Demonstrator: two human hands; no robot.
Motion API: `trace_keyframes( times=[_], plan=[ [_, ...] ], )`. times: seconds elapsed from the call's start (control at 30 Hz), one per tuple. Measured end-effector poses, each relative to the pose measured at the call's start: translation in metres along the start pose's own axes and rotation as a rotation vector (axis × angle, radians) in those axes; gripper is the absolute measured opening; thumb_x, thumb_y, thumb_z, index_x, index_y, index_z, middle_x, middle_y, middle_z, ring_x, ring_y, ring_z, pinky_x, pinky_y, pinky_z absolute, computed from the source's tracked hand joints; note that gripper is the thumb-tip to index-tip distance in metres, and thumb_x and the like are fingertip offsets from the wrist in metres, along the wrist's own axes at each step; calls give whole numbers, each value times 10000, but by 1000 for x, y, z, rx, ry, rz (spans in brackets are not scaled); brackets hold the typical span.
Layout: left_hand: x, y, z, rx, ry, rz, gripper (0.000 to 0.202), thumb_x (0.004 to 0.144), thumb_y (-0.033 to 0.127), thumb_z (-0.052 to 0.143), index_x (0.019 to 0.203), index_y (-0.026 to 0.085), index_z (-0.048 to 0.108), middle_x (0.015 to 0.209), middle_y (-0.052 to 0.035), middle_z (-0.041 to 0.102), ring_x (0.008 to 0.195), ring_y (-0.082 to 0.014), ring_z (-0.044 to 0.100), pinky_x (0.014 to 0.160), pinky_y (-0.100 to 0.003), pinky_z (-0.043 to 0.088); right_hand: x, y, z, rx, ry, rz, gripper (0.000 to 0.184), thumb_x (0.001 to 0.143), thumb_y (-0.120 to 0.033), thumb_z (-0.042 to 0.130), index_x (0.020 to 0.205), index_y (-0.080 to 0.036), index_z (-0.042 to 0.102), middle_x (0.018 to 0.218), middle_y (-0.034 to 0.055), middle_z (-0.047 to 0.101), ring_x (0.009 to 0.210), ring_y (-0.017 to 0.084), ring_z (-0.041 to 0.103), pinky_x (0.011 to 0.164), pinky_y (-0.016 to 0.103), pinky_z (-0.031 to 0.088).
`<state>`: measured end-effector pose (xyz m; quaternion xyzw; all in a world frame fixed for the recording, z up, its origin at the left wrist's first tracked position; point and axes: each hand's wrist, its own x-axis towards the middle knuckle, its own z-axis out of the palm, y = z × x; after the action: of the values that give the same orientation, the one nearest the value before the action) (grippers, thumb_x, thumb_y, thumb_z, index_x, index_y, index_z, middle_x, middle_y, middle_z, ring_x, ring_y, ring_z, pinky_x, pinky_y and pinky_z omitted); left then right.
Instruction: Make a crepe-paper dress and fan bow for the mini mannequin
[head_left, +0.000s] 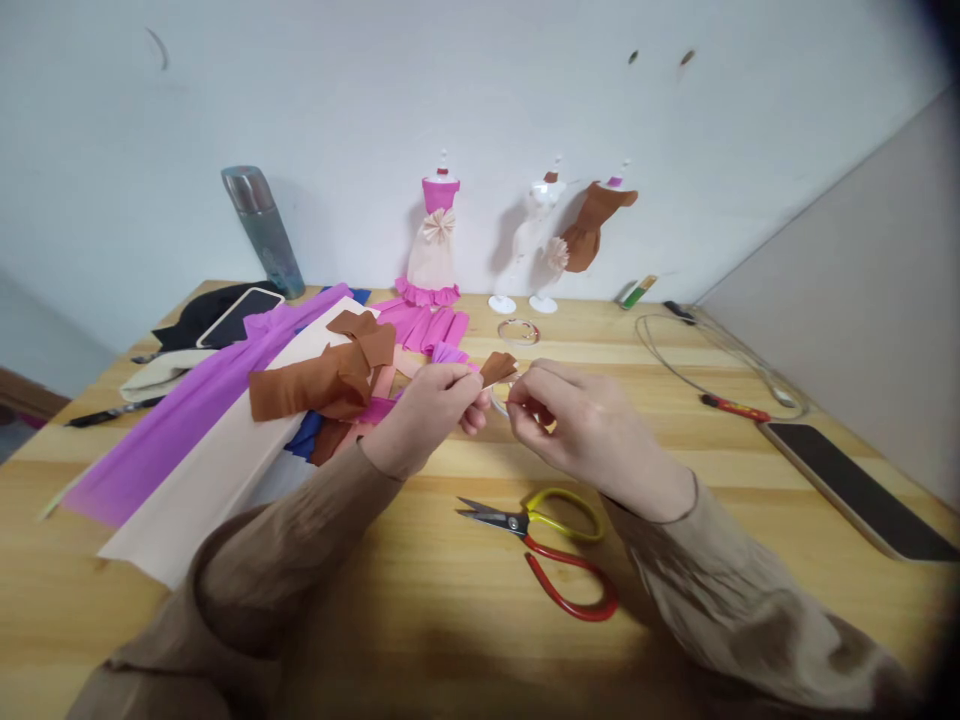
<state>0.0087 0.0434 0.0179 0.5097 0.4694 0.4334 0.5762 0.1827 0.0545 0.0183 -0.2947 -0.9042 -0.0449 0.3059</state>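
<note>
My left hand (442, 402) pinches a small fan of pleated brown crepe paper (499, 368) between thumb and fingers. Just to its right, my right hand (574, 410) is closed in a pinch; whatever lies between its fingertips is too small to make out. Below the hands, scissors (517, 524) with one yellow and one red handle lie on the table, blades slightly apart and pointing left. A brown crepe paper piece (307, 380) rests on a long cream sheet (202, 470) left of my left hand. A loop of thin wire (519, 332) lies beyond the hands.
Three small dress forms stand by the wall: one in a pink and cream dress (435, 245), one mostly white (529, 225), one in brown paper (598, 215). A bottle (264, 235), purple paper (202, 410), a phone (855, 485) and a cable (675, 375) surround the work area.
</note>
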Motion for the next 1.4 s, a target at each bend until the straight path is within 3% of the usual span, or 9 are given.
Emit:
trace_keyframes(
  times=[0.4, 0.53, 0.7, 0.83, 0.93, 1.07, 1.17, 1.27, 1.4],
  plan=[
    [1, 4, -5, -214, -137, -152, 329, 877, 92, 383, 567, 129, 485, 618, 7, 495, 512, -48, 445, 502, -179, 347, 1, 11, 0, 13, 56, 24, 168, 817, -62, 494, 727, -203, 473, 641, 0, 515, 527, 112, 485, 493, 235, 385],
    [2, 4, -7, -213, -97, -183, 341, 882, 86, 381, 562, 129, 490, 613, 8, 506, 504, -51, 466, 490, -179, 352, 0, 11, 0, 14, 54, 21, 158, 819, -72, 493, 738, -206, 473, 647, 3, 518, 532, 116, 488, 494, 240, 385],
    [3, 4, -6, -211, -75, -228, 354, 875, 72, 394, 536, 127, 480, 711, -38, 601, 575, -74, 569, 573, -206, 453, -1, 9, 1, 35, 26, -8, 164, 806, -51, 502, 745, -200, 472, 656, 1, 514, 549, 114, 478, 505, 239, 384],
    [5, -1, -5, -12, 52, -90, 299, 865, 86, 427, 581, 145, 496, 623, -2, 554, 567, -91, 574, 563, -211, 465, -1, 5, -3, 96, 14, -4, 158, 817, -53, 496, 745, -193, 482, 656, -4, 506, 546, 106, 457, 507, 240, 370],
    [8, -8, -6, 170, 96, 36, 283, 876, 119, 416, 611, 150, 508, 630, -5, 576, 562, -95, 565, 551, -210, 460, 1, 1, -5, 326, -17, 77, 147, 846, -96, 504, 738, -197, 494, 659, -7, 510, 572, 106, 462, 525, 242, 378],
    [7, -16, -9, 416, 81, 247, 272, 935, 241, 385, 684, 175, 468, 654, 4, 582, 592, -107, 563, 602, -239, 450, 1, -2, -3, 889, 63, 465, 110, 899, -234, 538, 795, -199, 528, 737, -6, 551, 581, 91, 510, 519, 226, 426],
    [2, -16, -8, 669, 198, 454, 290, 954, 260, 352, 673, 198, 389, 649, 6, 537, 636, -130, 525, 642, -273, 403, 0, -3, -2, 1239, -38, 682, 157, 857, -300, 647, 791, -191, 555, 871, 19, 615, 664, 94, 612, 523, 200, 469],
    [-2, -17, -6, 853, 302, 590, 280, 960, 250, 334, 684, 210, 359, 656, 5, 499, 639, -144, 479, 616, -284, 351, 0, -5, 0, 1537, -103, 754, 196, 801, -326, 729, 800, -203, 576, 844, 8, 633, 786, 132, 689, 553, 183, 520],
    [-2, -21, -5, 981, 295, 617, 224, 955, 205, 330, 752, 208, 425, 692, -9, 521, 652, -164, 488, 608, -295, 333, 2, -10, 7, 1786, -2, 773, 187, 792, -279, 740, 783, -211, 566, 905, -2, 678, 932, 147, 713, 727, 192, 580]
  ],
)
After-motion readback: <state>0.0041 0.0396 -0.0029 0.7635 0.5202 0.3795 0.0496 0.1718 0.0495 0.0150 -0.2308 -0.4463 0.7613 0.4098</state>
